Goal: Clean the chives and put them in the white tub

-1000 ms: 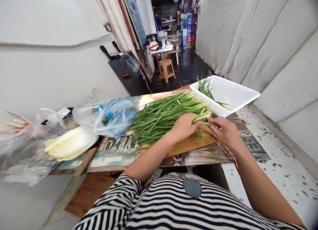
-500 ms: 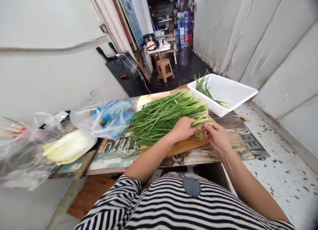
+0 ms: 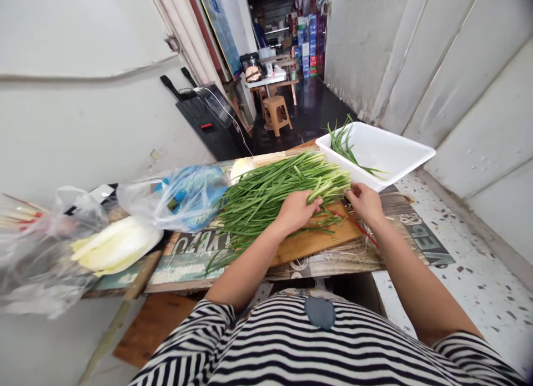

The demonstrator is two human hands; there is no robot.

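Open air lies above the white tray [image 3: 393, 147]; its near wall [image 3: 358, 176] (raised) blocks low entry, and heaped green stalks [image 3: 275, 189] obstruct the board's [image 3: 306, 247] far side.

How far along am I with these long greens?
Still early, I'd judge. Only a small bunch lies in the white tray, perhaps the finished part. Your left hand holds some pale-ended stalks; your right hand is by the heap's pale ends. The big heap on the wooden board seems left to do.
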